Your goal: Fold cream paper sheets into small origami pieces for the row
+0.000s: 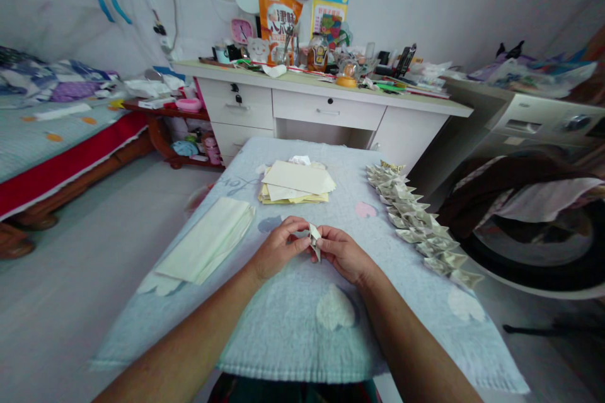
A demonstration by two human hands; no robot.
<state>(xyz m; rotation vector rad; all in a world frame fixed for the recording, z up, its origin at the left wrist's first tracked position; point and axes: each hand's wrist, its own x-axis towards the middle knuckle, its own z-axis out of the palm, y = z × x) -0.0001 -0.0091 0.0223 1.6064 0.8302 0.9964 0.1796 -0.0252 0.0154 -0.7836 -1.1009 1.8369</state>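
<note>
A small folded piece of paper (314, 240) is held between my two hands, above the middle of the cloth-covered table. My left hand (282, 244) pinches its left side with thumb and fingers. From the right, my right hand (344, 253) grips the same paper, thumb on top. Beyond my hands lies a stack of cream and yellow paper sheets (299, 180). Left of them rests a pile of larger pale folded sheets (208, 240). Along the table's right side runs a long row of folded paper pieces with pointed tips (416, 217).
A light blue patterned cloth (293, 327) covers the table. Behind it stands a white desk (326, 107) crowded with jars, an orange snack bag (278, 22) and a pink clock (241, 31). A washing machine (539, 132) with its door open is at right, a bed (61, 132) at left.
</note>
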